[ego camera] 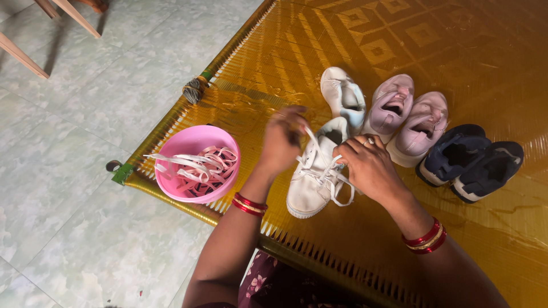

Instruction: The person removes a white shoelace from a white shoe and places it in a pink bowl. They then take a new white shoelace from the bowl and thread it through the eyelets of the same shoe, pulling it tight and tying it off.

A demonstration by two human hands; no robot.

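Two hands on white sneaker (315, 179): left hand (282, 140) pinches lace (313, 142), right hand (368, 165) clamps lace loops (338, 182); hard tug risks uneven lacing.

Colours on your mat

You're working a white lace (314, 149) on a white shoe (315, 171), red and gold bangles (426, 238) circling your wrists; a pink bowl (197, 143) is holding pink and white laces, beside lilac shoes (406, 118) and navy shoes (471, 161), all lying on a golden mat (463, 52) showing diamond patterns.
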